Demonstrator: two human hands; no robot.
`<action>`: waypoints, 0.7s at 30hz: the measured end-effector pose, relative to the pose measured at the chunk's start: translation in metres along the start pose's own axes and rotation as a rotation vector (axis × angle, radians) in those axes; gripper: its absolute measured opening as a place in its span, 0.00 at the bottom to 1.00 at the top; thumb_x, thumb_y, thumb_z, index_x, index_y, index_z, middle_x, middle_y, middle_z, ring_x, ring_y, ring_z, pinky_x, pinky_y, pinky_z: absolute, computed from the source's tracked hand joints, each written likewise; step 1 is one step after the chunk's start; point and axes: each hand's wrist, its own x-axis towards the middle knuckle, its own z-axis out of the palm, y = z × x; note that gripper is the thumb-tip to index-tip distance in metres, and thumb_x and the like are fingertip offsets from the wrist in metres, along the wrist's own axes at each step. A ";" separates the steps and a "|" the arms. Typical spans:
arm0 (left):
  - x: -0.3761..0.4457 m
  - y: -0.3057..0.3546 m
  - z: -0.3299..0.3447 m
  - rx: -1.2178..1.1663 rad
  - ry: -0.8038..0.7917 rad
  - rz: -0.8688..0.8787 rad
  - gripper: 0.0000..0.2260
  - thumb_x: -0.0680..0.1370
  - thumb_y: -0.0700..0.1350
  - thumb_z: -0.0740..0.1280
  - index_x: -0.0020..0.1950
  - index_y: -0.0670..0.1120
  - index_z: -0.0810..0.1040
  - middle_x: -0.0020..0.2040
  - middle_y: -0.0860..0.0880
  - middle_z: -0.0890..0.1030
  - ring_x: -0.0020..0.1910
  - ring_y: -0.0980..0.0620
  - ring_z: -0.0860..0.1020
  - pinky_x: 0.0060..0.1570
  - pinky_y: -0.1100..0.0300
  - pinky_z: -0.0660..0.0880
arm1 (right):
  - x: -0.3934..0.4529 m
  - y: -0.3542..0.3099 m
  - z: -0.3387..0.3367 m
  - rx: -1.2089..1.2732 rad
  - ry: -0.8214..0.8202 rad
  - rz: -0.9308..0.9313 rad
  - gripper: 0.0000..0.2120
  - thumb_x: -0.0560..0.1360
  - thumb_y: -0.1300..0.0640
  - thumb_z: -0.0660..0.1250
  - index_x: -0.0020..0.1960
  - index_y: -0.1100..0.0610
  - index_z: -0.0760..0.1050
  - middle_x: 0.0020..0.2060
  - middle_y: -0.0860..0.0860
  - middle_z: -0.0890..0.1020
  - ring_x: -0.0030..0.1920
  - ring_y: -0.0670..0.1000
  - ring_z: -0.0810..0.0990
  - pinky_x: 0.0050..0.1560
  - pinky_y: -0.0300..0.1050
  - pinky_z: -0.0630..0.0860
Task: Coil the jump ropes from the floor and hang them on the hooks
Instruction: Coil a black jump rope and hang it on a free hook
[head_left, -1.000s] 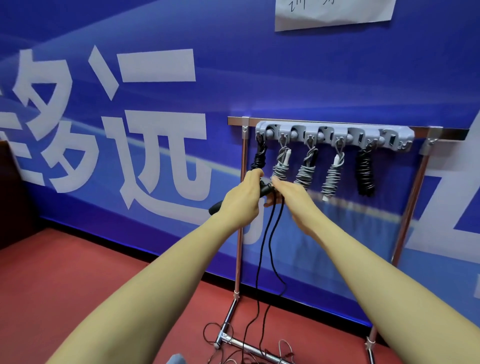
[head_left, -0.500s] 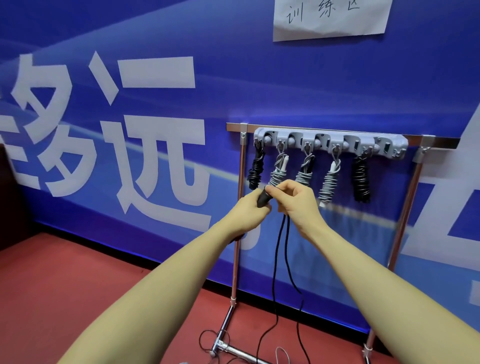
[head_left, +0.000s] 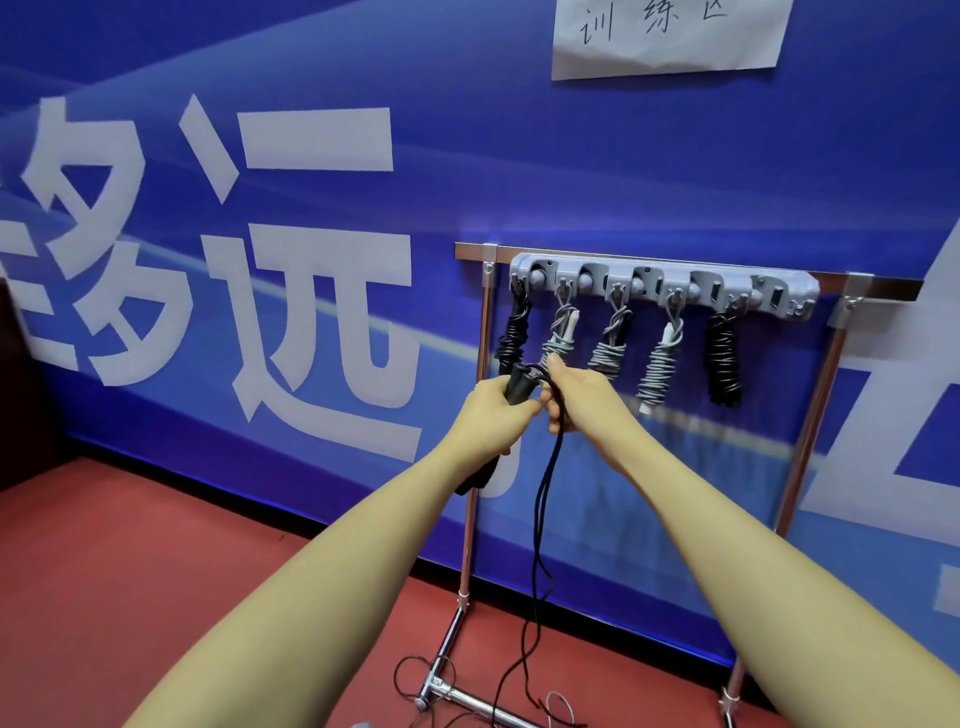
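Presently, the head view shows both arms reaching forward toward a metal rack (head_left: 475, 467) standing against a blue wall banner (head_left: 623, 171).

Left hand (head_left: 493, 415): fingers curled round the black handles (head_left: 517, 384) of a black jump rope (head_left: 543, 519). The handles run on a slant, upper end pointing up and slightly right above the fist, lower end emerging below the wrist toward the lower left.

Right hand (head_left: 574, 397): just beside the left, nearly touching it, fingers curled and pinching the cord close to the handle tops. A small loop of cord sits over the handle tops between the two hands.

From the right hand the cord drops as a doubled strand, its long axis near vertical, leaning slightly left on the way down. It reaches the red floor (head_left: 130, 571) beside the rack's foot, where loose turns lie about the base bar (head_left: 467, 699).

Hook strip (head_left: 660, 283): grey, fixed along the rack's top rail, set level. Five coiled ropes hang from it, each with its long axis vertical: a black bundle (head_left: 514, 335) at the left end, three grey bundles (head_left: 610, 345) in the middle, another black bundle (head_left: 723, 364) toward the right. The hands are in front of and below the two leftmost bundles.

A white paper sign (head_left: 667, 36) with handwriting is fixed to the banner above the rack.
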 end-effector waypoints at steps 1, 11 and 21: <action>-0.001 0.000 0.000 -0.043 0.000 -0.016 0.09 0.74 0.38 0.63 0.36 0.48 0.69 0.30 0.49 0.67 0.27 0.51 0.66 0.27 0.60 0.67 | 0.000 0.000 0.000 -0.020 0.000 0.012 0.22 0.82 0.45 0.54 0.36 0.58 0.71 0.27 0.52 0.72 0.26 0.49 0.71 0.30 0.37 0.73; 0.001 0.005 -0.003 -0.457 -0.064 -0.039 0.16 0.73 0.37 0.70 0.34 0.47 0.63 0.24 0.50 0.63 0.23 0.51 0.60 0.26 0.60 0.61 | 0.001 0.007 0.006 -0.003 -0.015 0.119 0.25 0.81 0.44 0.55 0.31 0.59 0.69 0.21 0.50 0.68 0.23 0.50 0.67 0.29 0.40 0.73; 0.009 0.016 0.010 -0.518 0.244 0.009 0.18 0.66 0.46 0.78 0.40 0.44 0.70 0.27 0.49 0.69 0.22 0.51 0.65 0.26 0.59 0.67 | 0.001 0.013 0.011 -0.042 -0.021 0.195 0.31 0.79 0.36 0.50 0.30 0.59 0.69 0.21 0.51 0.66 0.21 0.52 0.66 0.34 0.44 0.76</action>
